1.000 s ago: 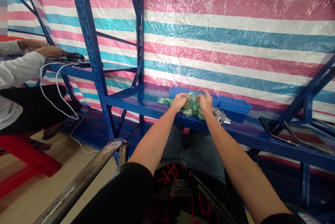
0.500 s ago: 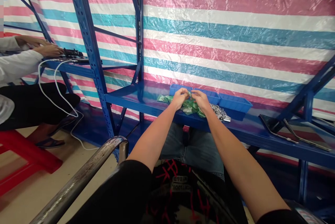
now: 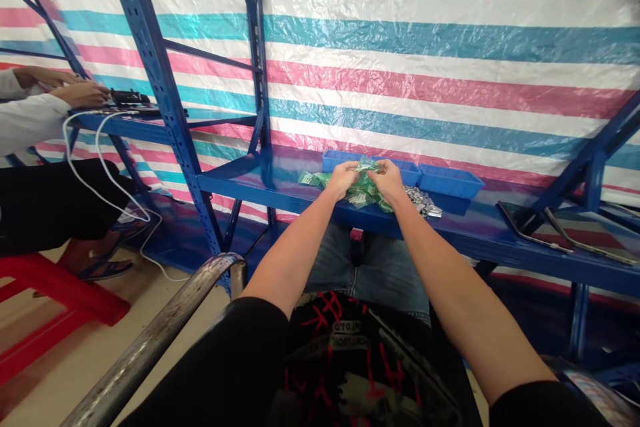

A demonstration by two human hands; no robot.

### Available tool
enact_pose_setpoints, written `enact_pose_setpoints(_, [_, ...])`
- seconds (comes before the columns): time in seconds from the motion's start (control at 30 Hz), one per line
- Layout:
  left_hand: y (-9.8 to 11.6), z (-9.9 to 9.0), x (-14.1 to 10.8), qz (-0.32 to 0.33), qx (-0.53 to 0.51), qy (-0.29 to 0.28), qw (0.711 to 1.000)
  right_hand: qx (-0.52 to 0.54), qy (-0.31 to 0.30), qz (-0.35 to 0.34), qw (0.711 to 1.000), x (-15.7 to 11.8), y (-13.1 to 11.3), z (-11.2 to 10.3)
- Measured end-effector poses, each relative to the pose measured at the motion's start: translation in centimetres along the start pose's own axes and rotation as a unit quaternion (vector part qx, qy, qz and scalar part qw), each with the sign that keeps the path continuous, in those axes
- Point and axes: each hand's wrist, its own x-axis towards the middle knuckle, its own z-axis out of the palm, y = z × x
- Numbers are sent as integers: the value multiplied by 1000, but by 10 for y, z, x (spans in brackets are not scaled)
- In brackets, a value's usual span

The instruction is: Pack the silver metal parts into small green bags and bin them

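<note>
Between my two hands a small green-printed clear packet (image 3: 367, 164) is held up over the shelf's front edge. My left hand (image 3: 344, 178) pinches its left side, and my right hand (image 3: 387, 180) pinches its right side. Beneath them lies a pile of green packets (image 3: 361, 196), partly hidden by the fingers. One more green packet (image 3: 311, 178) rests left of my left hand. A heap of small silvery metal parts (image 3: 423, 202) lies just right of my right hand.
Blue plastic bins (image 3: 450, 182) stand behind the hands along the blue shelf (image 3: 285, 177). Flat dark panels (image 3: 533, 227) lie at the right. A co-worker's hands (image 3: 83, 90) handle a black item at far left. A metal rail (image 3: 165, 327) runs at lower left.
The packet between my hands now shows larger and spread between the fingers. The whole view has shifted slightly.
</note>
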Motion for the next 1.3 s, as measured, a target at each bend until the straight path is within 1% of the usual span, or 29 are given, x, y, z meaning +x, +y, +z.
enact_pose_setpoints(0.07, [-1, 0, 0, 29, 43, 15, 999, 2, 0, -10, 1000, -1, -2, 0])
enact_pose_setpoints(0.17, [1, -4, -2, 75, 102, 60, 990, 3, -6, -34, 999, -2, -5, -1])
enact_pose_setpoints(0.23, [3, -6, -4, 92, 125, 80, 985, 2, -7, -53, 999, -2, -8, -2])
enact_pose_setpoints(0.27, [5, -7, -5, 94, 130, 80, 984, 0, -5, -62, 998, -2, -9, -3])
enact_pose_setpoints(0.37, [9, -5, -10, 76, 121, 42, 989, -9, 4, -77, 997, -2, -10, -4])
enact_pose_setpoints(0.47, [12, -1, -15, 54, 90, 2, 994, -15, 7, -79, 997, -2, -8, -4])
enact_pose_setpoints(0.6, [15, -1, -13, 55, 54, 0, 997, -24, 15, -63, 998, -3, -3, -1])
enact_pose_setpoints(0.7, [18, -3, 1, 44, 51, 33, 997, -42, 36, -45, 997, -3, -2, 0])
enact_pose_setpoints(0.77, [21, -3, 17, 27, 61, 65, 996, -61, 44, -37, 997, -2, -3, 0])
enact_pose_setpoints(0.83, [26, -2, 34, 17, 77, 79, 994, -82, 44, -31, 995, -2, -4, -1])
enact_pose_setpoints(0.9, [32, 0, 49, 12, 102, 77, 992, -100, 41, -26, 994, -1, -5, -2])
enact_pose_setpoints(0.97, [38, -2, 58, 5, 141, 58, 988, -113, 38, -24, 993, 0, -6, -2])
enact_pose_setpoints(1.07, [48, -11, 59, 31, 219, 39, 974, -125, 31, -22, 991, 1, -4, -3])
enact_pose_setpoints(1.2, [57, -37, 44, 91, 338, 24, 936, -132, 16, -20, 991, 0, -4, -3])
enact_pose_setpoints(1.23, [56, -45, 40, 90, 368, 15, 925, -134, 12, -20, 991, 0, -5, -3])
enact_pose_setpoints(1.3, [54, -62, 31, 68, 424, -13, 903, -139, 7, -21, 990, -2, -7, -3])
